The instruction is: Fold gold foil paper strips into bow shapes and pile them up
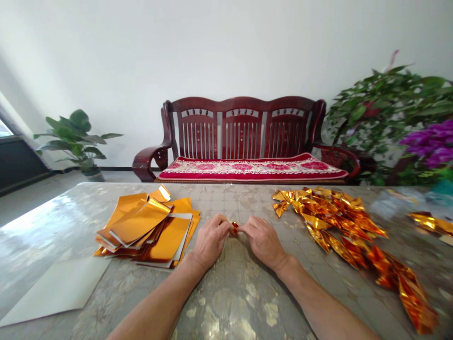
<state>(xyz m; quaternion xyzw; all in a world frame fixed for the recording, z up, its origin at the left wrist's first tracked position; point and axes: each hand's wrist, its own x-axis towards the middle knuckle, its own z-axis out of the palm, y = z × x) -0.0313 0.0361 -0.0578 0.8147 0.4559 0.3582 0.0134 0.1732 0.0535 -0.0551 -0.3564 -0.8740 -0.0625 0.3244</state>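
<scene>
I count two hands, one small folded gold foil piece (234, 228), one stack of gold foil sheets (148, 231), two piles of folded foil strips, and one white sheet (53, 293). The piece sits between the hands at mid-table, pinched by the fingertips of the left hand (211, 241) and right hand (262, 242). Both hands are narrowly closed, wrists low, forearms angled inward from the near edge. The stack lies left of the left hand. The larger pile (339, 222) lies right of the right hand; the smaller pile (432, 223) lies further right.
</scene>
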